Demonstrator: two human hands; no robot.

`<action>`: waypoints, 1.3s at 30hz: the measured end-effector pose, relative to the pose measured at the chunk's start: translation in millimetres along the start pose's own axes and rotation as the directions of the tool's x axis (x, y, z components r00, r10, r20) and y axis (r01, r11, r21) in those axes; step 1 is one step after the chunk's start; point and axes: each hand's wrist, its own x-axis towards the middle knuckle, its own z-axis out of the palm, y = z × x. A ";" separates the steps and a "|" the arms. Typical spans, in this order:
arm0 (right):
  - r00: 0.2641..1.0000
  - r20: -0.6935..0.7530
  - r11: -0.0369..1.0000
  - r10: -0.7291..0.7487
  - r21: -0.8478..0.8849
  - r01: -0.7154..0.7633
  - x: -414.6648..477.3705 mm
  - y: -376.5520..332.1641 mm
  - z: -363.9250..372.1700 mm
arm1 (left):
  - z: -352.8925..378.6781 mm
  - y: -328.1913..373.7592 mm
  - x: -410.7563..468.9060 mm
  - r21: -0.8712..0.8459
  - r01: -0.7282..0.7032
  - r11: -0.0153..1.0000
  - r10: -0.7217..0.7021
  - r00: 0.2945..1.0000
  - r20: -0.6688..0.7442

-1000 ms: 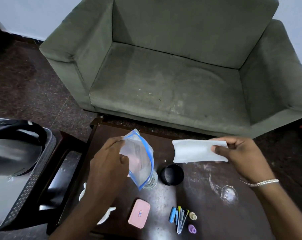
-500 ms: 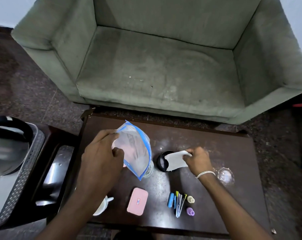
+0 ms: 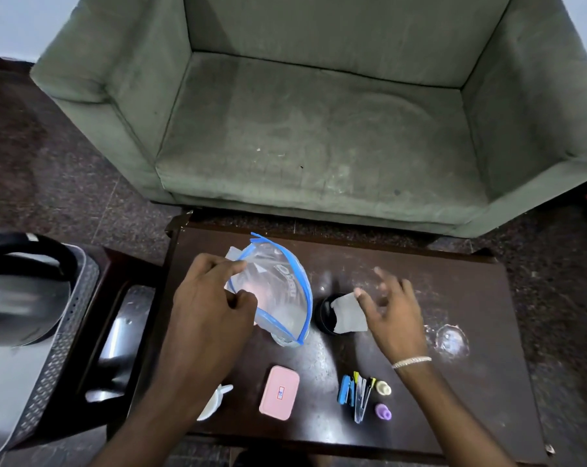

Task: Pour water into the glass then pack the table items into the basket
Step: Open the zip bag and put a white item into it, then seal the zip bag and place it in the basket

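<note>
My left hand [image 3: 211, 308] grips a clear zip bag [image 3: 278, 291] with a blue rim, held over the dark table [image 3: 453, 382]. The base of a glass [image 3: 285, 340] shows just under the bag. My right hand [image 3: 391, 311] hovers with fingers spread beside a white paper [image 3: 349, 313] that lies across a black round lid [image 3: 327, 315]. Near the front edge lie a pink case [image 3: 279, 392], a bunch of coloured clips [image 3: 356, 394], a yellow cap [image 3: 383, 388], a purple cap [image 3: 383, 411] and a white scoop [image 3: 214, 401]. The grey basket [image 3: 66, 332] stands at the left.
A green sofa [image 3: 319, 129] stands right behind the table. A small puddle of water [image 3: 452, 340] lies on the table's right part. A steel kettle with a black handle [image 3: 19, 284] sits in the basket. A dark side table [image 3: 123, 315] carries the basket.
My right hand brought the white paper down onto the black lid and let go of it, fingers now spread. The left hand tilted the zip bag's mouth wider.
</note>
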 end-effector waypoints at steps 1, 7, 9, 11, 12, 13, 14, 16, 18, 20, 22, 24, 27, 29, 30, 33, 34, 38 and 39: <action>0.996 -0.063 0.983 -0.061 0.167 0.071 -10.5 -14.0 -14.9 | 0.6 1.6 -0.6 -0.018 -0.003 1.000 0.003 1.000 -0.006; 0.844 0.104 0.849 -0.527 0.107 0.517 -64.5 -93.0 -58.0 | 2.5 15.3 -2.7 -0.100 -0.029 0.995 0.028 1.000 -0.009; 0.866 0.301 0.874 -0.400 -0.159 0.459 -63.5 -109.6 -57.2 | 0.8 21.1 -4.2 -0.126 -0.028 0.992 0.025 0.999 -0.019; 0.868 0.363 0.877 -0.339 -0.213 0.431 -54.4 -117.7 -58.3 | -2.2 24.4 -4.7 -0.185 -0.039 0.982 0.033 0.999 -0.038; 0.863 0.338 0.886 -0.375 -0.143 0.441 -49.4 -119.8 -61.7 | -4.7 24.7 -3.8 -0.224 -0.044 0.974 0.036 0.999 -0.041; 0.859 0.302 0.893 -0.414 -0.048 0.447 -44.4 -120.9 -66.3 | -7.6 23.2 -1.9 -0.272 -0.042 0.961 0.033 0.999 -0.037; 0.853 0.271 0.891 -0.445 0.036 0.453 -38.6 -121.5 -72.3 | -10.5 20.4 0.9 -0.318 -0.044 0.947 0.036 0.999 -0.033; 0.836 0.227 0.863 -0.499 0.212 0.458 -27.2 -122.7 -87.1 | -17.7 11.0 8.3 -0.397 -0.052 0.916 0.049 0.999 -0.017; 0.815 0.246 0.837 -0.525 0.320 0.443 -16.2 -124.5 -106.4 | -23.9 -1.5 18.3 -0.459 -0.026 0.888 0.065 0.995 0.070; 0.766 0.336 0.819 -0.548 0.399 0.411 -3.4 -124.2 -125.8 | -26.2 -15.4 30.9 -0.475 0.016 0.880 0.123 0.958 0.260; 0.707 0.408 0.794 -0.578 0.483 0.370 9.0 -123.6 -144.0 | -24.1 -19.8 38.9 -0.495 0.044 0.868 0.216 0.863 0.456; 0.668 0.434 0.771 -0.604 0.533 0.350 21.0 -124.0 -156.7 | -18.5 -15.5 39.5 -0.561 0.073 0.825 0.317 0.761 0.565; 0.668 0.427 0.748 -0.610 0.588 0.307 32.9 -126.4 -163.4 | -8.2 -5.5 34.1 -0.655 0.204 0.728 0.379 0.677 0.631; 0.694 0.402 0.711 -0.597 0.665 0.227 37.3 -124.3 -162.9 | -1.6 0.2 30.5 -0.689 0.282 0.668 0.382 0.664 0.643; 0.705 0.394 0.686 -0.590 0.705 0.180 38.7 -122.6 -161.9 | 1.4 2.3 28.7 -0.697 0.307 0.648 0.379 0.665 0.644; 0.713 0.395 0.612 -0.580 0.789 0.060 42.4 -116.9 -159.3 | 10.8 8.4 24.7 -0.696 0.333 0.637 0.335 0.693 0.638; 0.707 0.403 0.582 -0.582 0.813 0.016 43.7 -114.8 -158.8 | 13.6 10.0 24.0 -0.697 0.337 0.633 0.315 0.709 0.630; 0.766 0.354 0.527 -0.537 0.849 -0.023 49.7 -105.3 -154.1 | 22.3 13.2 22.3 -0.747 0.308 0.589 0.263 0.801 0.538; 0.795 0.343 0.532 -0.500 0.846 -0.031 49.7 -102.9 -152.2 | 24.0 12.8 22.6 -0.760 0.292 0.581 0.246 0.826 0.506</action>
